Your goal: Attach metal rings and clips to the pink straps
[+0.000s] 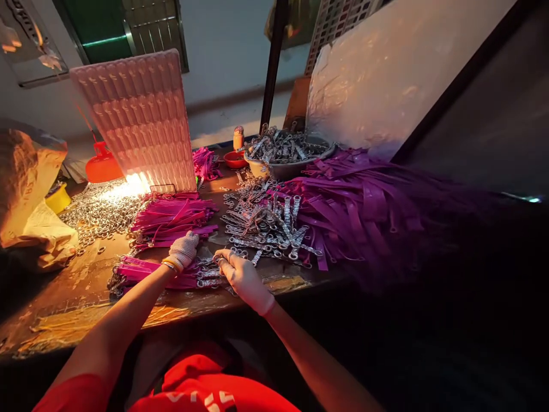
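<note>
My left hand [183, 252], in a knit glove, is closed above the near bundle of purple straps [143, 269]. Its fingertips face away from me, so whatever they hold is hidden. Thumb and fingers of my right hand [244, 281], also gloved, pinch a small silvery chain piece [217, 259] by its ringed end. Just below it, several flat metal chain pieces [209, 278] stick out from the near straps. Another stack of purple straps [171, 214] lies beyond my left hand. Loose chain pieces [274, 226] are heaped past my right hand.
At right spreads a large pile of purple straps [369, 194]. Behind stand a basin [295, 166] heaped with chain pieces, a red bowl [235, 159] and a small bottle [238, 138]. Left are metal rings [103, 214], a red lamp [103, 166], a ribbed plastic panel [141, 114] and a sack [36, 206].
</note>
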Available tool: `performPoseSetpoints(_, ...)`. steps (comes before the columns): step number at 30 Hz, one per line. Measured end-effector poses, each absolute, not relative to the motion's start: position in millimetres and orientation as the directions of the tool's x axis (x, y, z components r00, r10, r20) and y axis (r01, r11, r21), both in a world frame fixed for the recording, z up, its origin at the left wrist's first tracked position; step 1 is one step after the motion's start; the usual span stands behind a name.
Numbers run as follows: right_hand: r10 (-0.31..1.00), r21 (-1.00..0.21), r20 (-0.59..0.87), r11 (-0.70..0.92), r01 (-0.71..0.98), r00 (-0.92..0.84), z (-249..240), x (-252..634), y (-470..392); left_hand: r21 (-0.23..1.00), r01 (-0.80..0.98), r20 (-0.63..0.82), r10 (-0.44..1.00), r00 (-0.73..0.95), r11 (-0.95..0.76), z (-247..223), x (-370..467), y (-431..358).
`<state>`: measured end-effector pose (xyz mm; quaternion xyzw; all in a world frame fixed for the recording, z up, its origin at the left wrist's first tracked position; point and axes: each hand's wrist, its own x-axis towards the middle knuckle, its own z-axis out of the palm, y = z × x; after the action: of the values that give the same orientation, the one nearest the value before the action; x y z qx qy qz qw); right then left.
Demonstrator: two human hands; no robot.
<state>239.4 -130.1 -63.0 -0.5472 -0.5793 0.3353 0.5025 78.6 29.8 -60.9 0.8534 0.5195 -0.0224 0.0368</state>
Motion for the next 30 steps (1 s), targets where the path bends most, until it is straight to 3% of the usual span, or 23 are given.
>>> performPoseSetpoints(3, 0.978, -0.951, 0.17, 0.129, 0.282, 0.124, -64, 245, -123, 0.037, 0.885, -0.073, 0.882, 0.465, -0.464, -64, 73, 31)
performPoseSetpoints(7, 0.97, -0.907, 0.207, 0.142, 0.398, 0.126, -63, 252, -108, 0.088, 0.875, -0.075, 0.873, 0.482, -0.476, -65, 74, 34)
performPoseSetpoints(11, 0.954, -0.853, 0.28, 0.196, 0.484, 0.107, -62, 250, -90, 0.19, 0.853, -0.083, 0.858, 0.508, -0.486, -58, 73, 36)
performPoseSetpoints(13, 0.959, -0.835, 0.279, 0.212, 0.508, 0.058, -59, 247, -81, 0.323, 0.838, -0.096, 0.865, 0.492, -0.441, -52, 66, 31)
performPoseSetpoints(15, 0.967, -0.811, 0.255, 0.227, 0.539, -0.024, -53, 241, -72, 0.605, 0.751, -0.171, 0.879, 0.446, -0.263, -44, 56, 21)
performPoseSetpoints(17, 0.97, -0.759, 0.22, 0.238, 0.606, -0.104, -47, 233, -63, 0.846, 0.533, -0.285, 0.865, 0.413, 0.025, -39, 46, 9)
performPoseSetpoints(19, 0.968, -0.672, 0.188, 0.251, 0.696, -0.167, -43, 224, -56, 0.914, 0.329, -0.363, 0.839, 0.406, 0.236, -36, 38, -1)
performPoseSetpoints(22, 0.954, -0.489, 0.129, 0.298, 0.819, -0.27, -37, 212, -50, 0.908, 0.229, -0.416, 0.822, 0.389, 0.351, -35, 33, -11)
performPoseSetpoints(25, 0.94, -0.318, 0.064, 0.339, 0.885, -0.336, -32, 204, -47, 0.906, 0.294, -0.406, 0.822, 0.399, 0.304, -34, 30, -15)
performPoseSetpoints(30, 0.948, -0.209, 0.063, 0.318, 0.925, -0.312, -37, 194, -46, 0.837, 0.522, -0.145, 0.855, 0.498, -0.163, -39, 23, -11)
